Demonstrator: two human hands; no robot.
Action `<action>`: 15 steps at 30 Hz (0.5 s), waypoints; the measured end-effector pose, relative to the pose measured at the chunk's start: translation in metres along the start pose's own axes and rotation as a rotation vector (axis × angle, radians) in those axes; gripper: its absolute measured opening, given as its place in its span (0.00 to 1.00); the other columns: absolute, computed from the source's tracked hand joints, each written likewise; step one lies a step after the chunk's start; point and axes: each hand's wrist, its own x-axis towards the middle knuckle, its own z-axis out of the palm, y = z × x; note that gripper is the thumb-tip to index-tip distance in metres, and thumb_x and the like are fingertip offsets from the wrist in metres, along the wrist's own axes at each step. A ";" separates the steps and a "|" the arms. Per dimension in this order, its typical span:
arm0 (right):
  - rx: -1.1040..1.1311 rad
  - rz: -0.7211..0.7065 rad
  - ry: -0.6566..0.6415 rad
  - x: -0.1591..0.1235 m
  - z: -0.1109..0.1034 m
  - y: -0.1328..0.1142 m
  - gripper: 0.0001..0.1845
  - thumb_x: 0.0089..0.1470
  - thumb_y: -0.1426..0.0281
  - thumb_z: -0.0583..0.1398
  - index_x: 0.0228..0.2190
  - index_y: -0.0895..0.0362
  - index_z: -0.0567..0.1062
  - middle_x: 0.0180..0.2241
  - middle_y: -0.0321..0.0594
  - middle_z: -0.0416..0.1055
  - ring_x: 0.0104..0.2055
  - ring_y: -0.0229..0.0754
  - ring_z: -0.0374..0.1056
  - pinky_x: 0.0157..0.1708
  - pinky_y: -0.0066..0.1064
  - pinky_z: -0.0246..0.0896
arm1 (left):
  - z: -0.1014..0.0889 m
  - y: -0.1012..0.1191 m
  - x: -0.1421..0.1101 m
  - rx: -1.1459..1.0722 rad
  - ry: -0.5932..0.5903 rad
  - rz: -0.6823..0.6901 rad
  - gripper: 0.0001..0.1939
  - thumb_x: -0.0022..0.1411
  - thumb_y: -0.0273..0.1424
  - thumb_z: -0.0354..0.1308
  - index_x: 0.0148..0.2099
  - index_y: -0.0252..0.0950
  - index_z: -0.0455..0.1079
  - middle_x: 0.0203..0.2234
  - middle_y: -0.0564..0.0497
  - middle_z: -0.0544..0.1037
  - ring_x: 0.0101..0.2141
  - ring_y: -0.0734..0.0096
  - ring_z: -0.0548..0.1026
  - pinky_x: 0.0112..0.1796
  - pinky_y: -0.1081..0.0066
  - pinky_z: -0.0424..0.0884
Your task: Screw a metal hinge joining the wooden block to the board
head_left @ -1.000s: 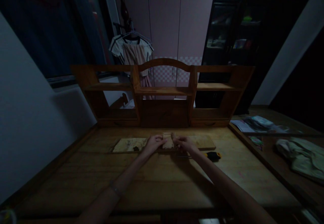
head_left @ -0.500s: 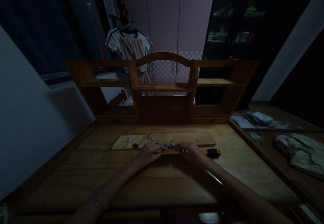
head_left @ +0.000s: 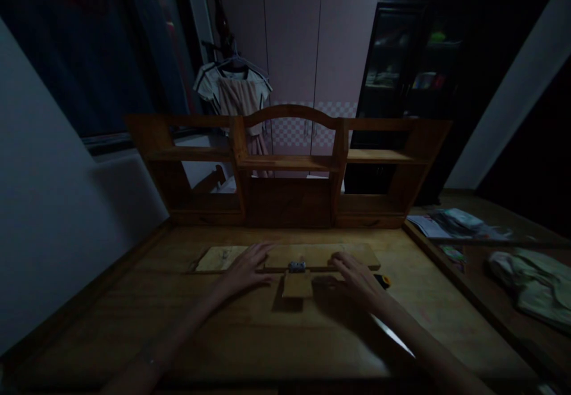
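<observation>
A long wooden board (head_left: pixel 321 254) lies across the desk, its left part paler and marked with dark spots. At its near edge sits a small metal hinge (head_left: pixel 297 266), and a small square wooden piece (head_left: pixel 297 285) juts from it toward me, casting a shadow on the desk. My left hand (head_left: pixel 247 268) hovers left of the square piece, fingers spread and holding nothing. On the other side my right hand (head_left: pixel 352 273) is open too, close to the piece's right edge and over the board's near edge. Behind it shows the black and yellow handle (head_left: pixel 383 280) of a tool, mostly hidden.
A wooden shelf unit (head_left: pixel 288 163) stands along the back of the desk (head_left: pixel 214 329). Beyond the desk's right edge lie papers (head_left: pixel 428 223) and a crumpled pale cloth (head_left: pixel 535 282). A wall (head_left: pixel 49 204) bounds the left side.
Both hands have let go of the small wooden piece and moved apart, uncovering it and the hinge. My right hand now covers more of the tool handle. The view has tilted up slightly.
</observation>
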 end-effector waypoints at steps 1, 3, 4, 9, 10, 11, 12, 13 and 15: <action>-0.012 0.021 0.005 -0.003 -0.004 0.006 0.10 0.61 0.67 0.60 0.45 0.55 0.72 0.46 0.48 0.72 0.47 0.49 0.70 0.45 0.40 0.67 | 0.001 -0.008 0.000 -0.016 -0.006 -0.036 0.44 0.56 0.46 0.68 0.70 0.47 0.54 0.63 0.45 0.64 0.61 0.54 0.64 0.60 0.55 0.63; -0.022 0.058 -0.013 -0.013 -0.010 0.018 0.11 0.57 0.66 0.63 0.42 0.55 0.73 0.42 0.45 0.72 0.43 0.49 0.70 0.41 0.39 0.68 | 0.004 -0.021 0.001 -0.043 -0.026 -0.085 0.44 0.53 0.48 0.69 0.68 0.47 0.57 0.63 0.44 0.64 0.61 0.53 0.65 0.60 0.55 0.63; 0.001 0.092 -0.049 -0.020 -0.011 0.023 0.13 0.55 0.65 0.65 0.42 0.54 0.73 0.42 0.44 0.72 0.43 0.49 0.70 0.41 0.38 0.67 | 0.006 -0.026 0.002 -0.054 -0.031 -0.102 0.42 0.54 0.48 0.68 0.67 0.46 0.59 0.63 0.45 0.64 0.61 0.53 0.65 0.60 0.55 0.63; 0.222 0.245 -0.130 -0.050 -0.010 0.042 0.12 0.57 0.66 0.62 0.44 0.51 0.75 0.44 0.43 0.73 0.45 0.46 0.71 0.44 0.35 0.67 | 0.015 -0.035 0.013 -0.102 -0.035 -0.168 0.42 0.50 0.48 0.69 0.65 0.46 0.63 0.62 0.45 0.65 0.61 0.52 0.65 0.61 0.55 0.61; 0.249 0.259 -0.113 -0.055 -0.010 0.043 0.10 0.57 0.68 0.60 0.42 0.50 0.76 0.44 0.43 0.73 0.45 0.46 0.71 0.44 0.35 0.67 | 0.016 -0.035 0.016 -0.107 -0.041 -0.176 0.43 0.48 0.47 0.70 0.65 0.46 0.64 0.62 0.46 0.66 0.60 0.52 0.66 0.61 0.56 0.61; 0.271 0.267 -0.108 -0.060 -0.010 0.044 0.10 0.58 0.70 0.59 0.41 0.49 0.76 0.44 0.42 0.74 0.45 0.45 0.72 0.44 0.34 0.67 | 0.017 -0.035 0.018 -0.108 -0.042 -0.180 0.44 0.47 0.46 0.71 0.65 0.46 0.64 0.61 0.46 0.67 0.59 0.53 0.67 0.61 0.57 0.62; 0.281 0.277 -0.100 -0.064 -0.011 0.045 0.09 0.59 0.70 0.57 0.40 0.48 0.76 0.43 0.42 0.74 0.44 0.45 0.72 0.44 0.34 0.68 | 0.019 -0.034 0.020 -0.106 -0.036 -0.182 0.44 0.45 0.45 0.71 0.65 0.46 0.64 0.60 0.46 0.68 0.58 0.53 0.68 0.60 0.58 0.63; 0.279 0.281 -0.087 -0.069 -0.011 0.045 0.10 0.60 0.68 0.56 0.40 0.47 0.77 0.43 0.42 0.75 0.43 0.45 0.72 0.43 0.34 0.68 | 0.021 -0.034 0.022 -0.100 -0.023 -0.184 0.45 0.44 0.43 0.71 0.65 0.46 0.64 0.59 0.47 0.68 0.58 0.54 0.69 0.60 0.59 0.64; 0.251 0.272 -0.051 -0.082 -0.012 0.046 0.11 0.62 0.65 0.55 0.40 0.45 0.78 0.41 0.42 0.76 0.41 0.45 0.73 0.41 0.33 0.70 | 0.027 -0.032 0.024 -0.087 0.009 -0.196 0.48 0.42 0.41 0.72 0.67 0.46 0.63 0.59 0.46 0.69 0.58 0.53 0.69 0.60 0.59 0.64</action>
